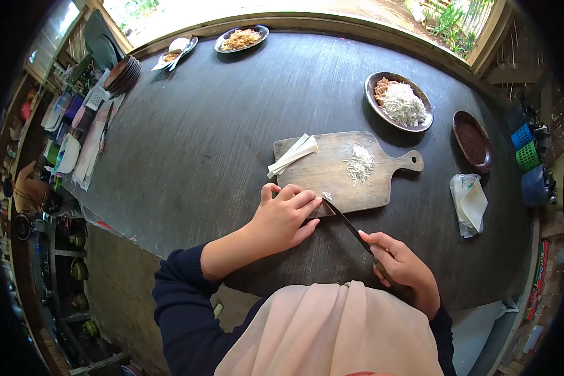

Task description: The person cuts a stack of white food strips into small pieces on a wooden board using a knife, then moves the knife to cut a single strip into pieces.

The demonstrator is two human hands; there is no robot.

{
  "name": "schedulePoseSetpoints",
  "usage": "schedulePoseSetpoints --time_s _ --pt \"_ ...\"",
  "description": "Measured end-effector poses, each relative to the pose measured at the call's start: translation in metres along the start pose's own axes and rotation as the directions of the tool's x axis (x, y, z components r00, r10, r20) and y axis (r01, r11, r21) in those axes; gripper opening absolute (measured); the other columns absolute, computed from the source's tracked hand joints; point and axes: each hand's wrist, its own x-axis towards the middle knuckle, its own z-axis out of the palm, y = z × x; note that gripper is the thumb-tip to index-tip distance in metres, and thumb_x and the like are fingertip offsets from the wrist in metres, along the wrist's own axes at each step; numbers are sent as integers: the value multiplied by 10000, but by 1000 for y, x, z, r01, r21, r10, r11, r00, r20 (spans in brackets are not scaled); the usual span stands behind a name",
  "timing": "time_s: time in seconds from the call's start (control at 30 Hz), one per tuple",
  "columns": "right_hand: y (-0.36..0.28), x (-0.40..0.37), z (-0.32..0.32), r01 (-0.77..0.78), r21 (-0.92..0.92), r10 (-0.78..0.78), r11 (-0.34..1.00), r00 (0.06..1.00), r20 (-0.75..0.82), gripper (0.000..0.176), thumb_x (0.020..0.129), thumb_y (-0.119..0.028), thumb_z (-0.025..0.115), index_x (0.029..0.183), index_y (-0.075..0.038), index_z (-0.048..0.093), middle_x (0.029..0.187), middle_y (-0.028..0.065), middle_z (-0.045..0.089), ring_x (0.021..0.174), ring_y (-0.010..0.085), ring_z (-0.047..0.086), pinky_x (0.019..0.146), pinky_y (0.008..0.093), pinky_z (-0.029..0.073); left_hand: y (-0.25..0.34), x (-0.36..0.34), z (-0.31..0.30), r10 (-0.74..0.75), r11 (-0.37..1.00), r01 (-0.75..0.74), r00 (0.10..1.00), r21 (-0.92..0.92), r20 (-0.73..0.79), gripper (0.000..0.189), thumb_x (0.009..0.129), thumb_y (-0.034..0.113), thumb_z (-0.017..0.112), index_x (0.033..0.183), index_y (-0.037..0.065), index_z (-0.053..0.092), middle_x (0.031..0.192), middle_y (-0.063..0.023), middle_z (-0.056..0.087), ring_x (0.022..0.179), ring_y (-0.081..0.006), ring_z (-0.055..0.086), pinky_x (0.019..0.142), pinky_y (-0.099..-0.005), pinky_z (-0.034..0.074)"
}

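Observation:
My right hand (pixel 400 258) is closed around the handle of a dark-bladed knife (pixel 349 227), whose tip reaches the near edge of a wooden cutting board (pixel 382 191). Close by the tip, my left hand (pixel 289 212) has its fingers bent and pressed down at the board's near left corner. Whatever lies beneath those fingers is hidden, though a few white shreds (pixel 326 196) show beside them. Flat white sticks (pixel 294 154) lie together on the board's far left part. A loose heap of fine white shreds (pixel 360 165) sits near its middle.
Behind the board stands an oval dish (pixel 371 103) with white shreds and reddish food. To the right are a brown oval dish (pixel 472 141) and a plastic packet (pixel 469 205). A plate of food (pixel 241 40), stacked brown plates (pixel 122 76) and another knife (pixel 106 125) are farther off.

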Motion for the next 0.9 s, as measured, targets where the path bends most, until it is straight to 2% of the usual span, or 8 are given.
schedulePoseSetpoints --time_s 0.33,0.53,0.6,0.73,0.8,0.9 --pt "6 8 7 83 -30 -83 996 997 -2 366 1043 -98 407 1392 -107 515 560 5 465 438 82 449 451 262 404 2 -1 1 2 1000 -2 1000 9 -19 404 872 340 678 1200 104 674 1178 12 633 1102 -149 532 911 -421 293" --pt "1 2 4 -4 -16 4 1000 1000 -14 363 1045 -109 404 1391 -117 513 544 10 470 441 89 469 460 269 413 4 -1 0 11 999 -10 1000 38 -25 402 875 339 676 1202 106 669 1185 13 632 1088 -151 540 916 -426 296" --pt "2 4 5 46 -107 -47 993 999 -10 363 1047 -128 405 1397 -127 502 553 19 481 449 98 484 474 278 425 2 -1 4 9 1000 -9 999 10 -30 393 873 339 679 1193 111 669 1187 13 630 1084 -150 542 919 -429 297" --pt "-2 3 6 48 -144 -50 988 999 -9 364 1049 -144 405 1403 -134 491 573 28 499 457 105 492 486 285 435 2 -2 4 8 1000 -9 999 -22 -44 367 869 339 685 1170 130 667 1177 11 628 1066 -150 554 925 -442 301" --pt "-1 3 6 12 -106 -14 994 1000 -11 366 1050 -147 402 1407 -136 486 582 32 506 464 107 500 491 287 441 3 -1 4 6 1000 -7 999 -22 -46 363 869 341 686 1168 136 665 1167 12 630 1064 -148 556 927 -446 302" --pt "2 6 6 44 -73 -44 996 999 -1 371 1050 -141 404 1411 -136 488 588 33 508 466 105 502 493 281 447 4 -1 3 0 1000 -1 999 -25 -53 351 867 339 689 1159 145 664 1150 14 634 1058 -145 561 927 -445 304"
